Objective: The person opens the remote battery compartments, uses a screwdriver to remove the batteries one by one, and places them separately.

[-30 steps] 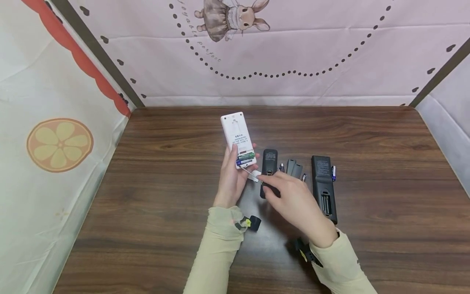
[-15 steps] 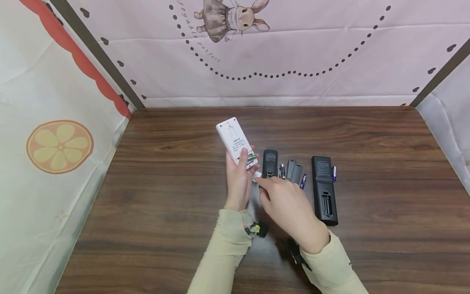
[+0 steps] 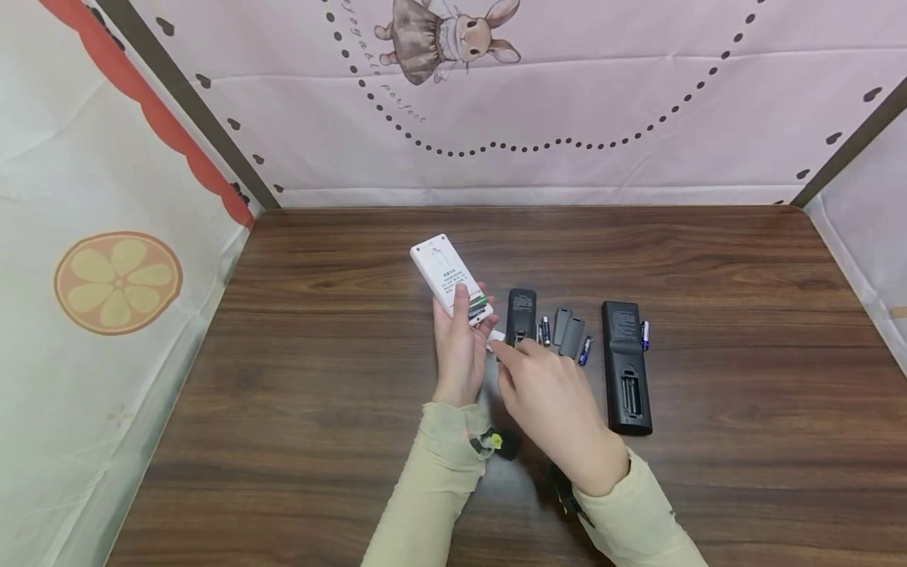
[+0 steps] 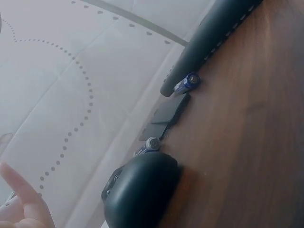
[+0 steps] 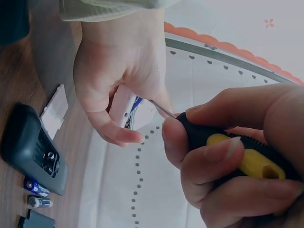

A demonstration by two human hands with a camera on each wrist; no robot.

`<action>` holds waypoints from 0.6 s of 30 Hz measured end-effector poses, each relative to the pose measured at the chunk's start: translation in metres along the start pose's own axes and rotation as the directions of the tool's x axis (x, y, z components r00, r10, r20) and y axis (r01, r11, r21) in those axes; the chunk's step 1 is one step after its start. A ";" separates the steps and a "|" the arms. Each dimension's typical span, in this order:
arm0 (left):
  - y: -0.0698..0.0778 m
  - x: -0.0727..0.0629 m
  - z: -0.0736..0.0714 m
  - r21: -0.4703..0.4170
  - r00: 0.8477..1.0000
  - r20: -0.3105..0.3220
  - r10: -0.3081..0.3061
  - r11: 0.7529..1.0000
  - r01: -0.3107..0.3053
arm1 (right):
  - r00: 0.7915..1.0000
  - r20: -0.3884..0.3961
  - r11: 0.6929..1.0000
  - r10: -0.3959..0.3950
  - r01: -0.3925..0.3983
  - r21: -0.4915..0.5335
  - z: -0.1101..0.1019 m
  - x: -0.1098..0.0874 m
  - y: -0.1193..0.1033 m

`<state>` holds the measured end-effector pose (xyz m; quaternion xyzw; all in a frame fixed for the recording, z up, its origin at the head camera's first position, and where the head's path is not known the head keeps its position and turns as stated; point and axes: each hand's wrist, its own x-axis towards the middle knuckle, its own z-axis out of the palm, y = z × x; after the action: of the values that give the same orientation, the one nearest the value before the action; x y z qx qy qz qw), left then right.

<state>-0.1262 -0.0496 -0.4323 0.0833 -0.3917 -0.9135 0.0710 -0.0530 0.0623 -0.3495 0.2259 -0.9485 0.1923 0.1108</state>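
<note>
My left hand (image 3: 457,358) grips a white remote control (image 3: 441,264), its back facing up and its top leaning left. The battery compartment at its lower end is uncovered, and a green battery (image 3: 479,304) shows inside. A blue battery (image 5: 137,101) appears there in the right wrist view. My right hand (image 3: 556,402) holds a screwdriver (image 5: 251,161) with a black and yellow handle, fingers curled round it. The thin shaft points at the compartment beside my left hand; its tip is hidden. Below the remote, a white battery cover (image 5: 54,111) lies on the table.
A small black remote (image 3: 522,307) lies just right of the left hand. Beside it are loose batteries (image 3: 546,331) and two grey covers (image 3: 571,337). Another battery (image 3: 585,350) lies near them. Further right sits a larger black remote (image 3: 627,362) with an uncovered compartment and a blue battery (image 3: 645,335) alongside.
The white remote has come down and tilted further left in my left hand. My right hand has shifted slightly left and nearer to me, and more of the loose batteries shows.
</note>
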 end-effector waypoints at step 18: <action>0.011 0.004 -0.004 -0.093 0.994 -0.036 -0.102 0.991 0.098 | 0.999 -0.020 0.996 -0.037 0.038 0.076 -0.006 0.002 0.005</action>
<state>-0.1283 -0.0601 -0.4274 0.1180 -0.3434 -0.9310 0.0366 -0.0566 0.0681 -0.3452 0.2460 -0.9349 0.2286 0.1146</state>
